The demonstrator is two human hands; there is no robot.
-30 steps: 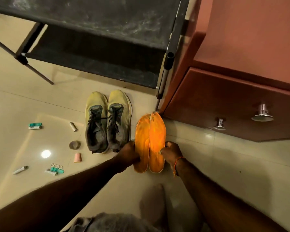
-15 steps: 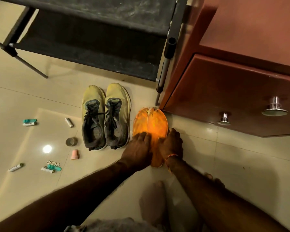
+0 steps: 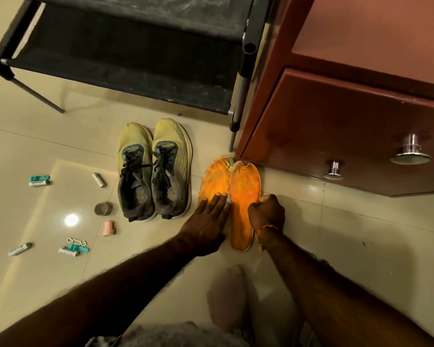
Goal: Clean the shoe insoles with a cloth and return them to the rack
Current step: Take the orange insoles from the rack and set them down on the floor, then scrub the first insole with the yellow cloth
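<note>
Two orange insoles on the tiled floor (image 3: 336, 234), side by side, long edges touching, toes toward the cabinet (image 3: 336, 126). Left insole (image 3: 214, 179) partly covered by the left hand (image 3: 208, 221); right insole (image 3: 244, 194) mostly exposed, heel end toward the camera. Both lying flat, toe edges frayed, right toe just beside the cabinet base.

Left hand flat on the left insole, fingers straight and together, pressing down, nothing gripped. Right hand (image 3: 267, 212) at the outer edge of the right insole, fingers curled; appears to pinch that edge, though contact is hidden under the knuckles. Red thread band (image 3: 264, 230) on the right wrist.

Pair of yellow-green shoes (image 3: 154, 169) just left of the insoles, standing upright, toes toward the rack, laces loose, sides touching. Rack (image 3: 135, 71) black, beyond the shoes, dusty shelves, right post (image 3: 238, 108) beside the cabinet. Neither insole on the rack.

Cabinet reddish-brown, two metal knobs (image 3: 410, 152) on its front.

Small clutter on the floor well left of the shoes: battery (image 3: 98, 179), metal cap (image 3: 103, 209), pink cylinder (image 3: 109, 227), teal-and-white packs (image 3: 39, 180), white clip (image 3: 77, 241). Bright light reflection (image 3: 71, 219) on the tile among them.

Bare foot (image 3: 227, 294) at the lower centre, blurred. Grey cloth (image 3: 166, 335) at the bottom edge, possibly clothing; not determinable.
</note>
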